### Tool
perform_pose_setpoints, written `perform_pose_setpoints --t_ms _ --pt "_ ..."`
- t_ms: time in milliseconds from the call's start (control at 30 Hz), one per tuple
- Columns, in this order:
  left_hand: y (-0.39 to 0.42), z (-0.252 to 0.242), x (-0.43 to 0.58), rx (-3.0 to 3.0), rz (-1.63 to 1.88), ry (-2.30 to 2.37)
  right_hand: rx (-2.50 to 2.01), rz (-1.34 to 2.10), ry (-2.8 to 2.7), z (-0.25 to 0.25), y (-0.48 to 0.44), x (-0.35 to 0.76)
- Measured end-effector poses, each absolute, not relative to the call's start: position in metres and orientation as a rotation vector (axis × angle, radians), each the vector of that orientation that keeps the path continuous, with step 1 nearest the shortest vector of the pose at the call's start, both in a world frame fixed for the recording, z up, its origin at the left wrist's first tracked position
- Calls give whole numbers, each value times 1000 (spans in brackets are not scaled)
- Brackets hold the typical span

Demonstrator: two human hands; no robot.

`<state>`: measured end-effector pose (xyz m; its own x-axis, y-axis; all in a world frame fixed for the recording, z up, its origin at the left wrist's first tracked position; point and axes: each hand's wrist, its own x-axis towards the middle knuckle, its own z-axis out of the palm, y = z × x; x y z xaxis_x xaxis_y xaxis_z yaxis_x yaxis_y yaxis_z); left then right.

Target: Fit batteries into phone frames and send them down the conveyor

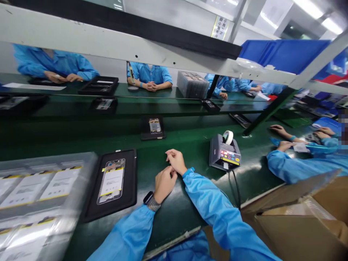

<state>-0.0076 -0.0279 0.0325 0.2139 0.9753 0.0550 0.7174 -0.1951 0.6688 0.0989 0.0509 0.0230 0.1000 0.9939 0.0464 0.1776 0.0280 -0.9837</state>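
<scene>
both my hands meet on the belt (190, 141) — left hand (165, 183) and right hand (176, 160) loosely curled, fingertips touching, grasping nothing i can see — beside the tray (130, 188).

I looked along a long green workbench (190, 137) under a white metal shelf frame (136, 47). Bright ceiling strip lights (307, 7) glared at upper right, a paper sign (220, 27) hung on the pale wall, and blue bins (285, 54) sat on the frame.

Left hand (165, 182) curled, touching right hand (176, 160)
</scene>
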Motion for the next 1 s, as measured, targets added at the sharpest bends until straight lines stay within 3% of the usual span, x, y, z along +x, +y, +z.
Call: perform_pose_setpoints --t_ms 400,667,1000 --pt "-28 28 -2 1923 739 1526 -1405 912 -1340 16 55 104" --pt "-28 38 -3 1910 655 1497 -1683 77 -1874 48 144 49" --pt "-26 33 -7 1820 708 1479 -2021 -72 -2022 57 219 -13"
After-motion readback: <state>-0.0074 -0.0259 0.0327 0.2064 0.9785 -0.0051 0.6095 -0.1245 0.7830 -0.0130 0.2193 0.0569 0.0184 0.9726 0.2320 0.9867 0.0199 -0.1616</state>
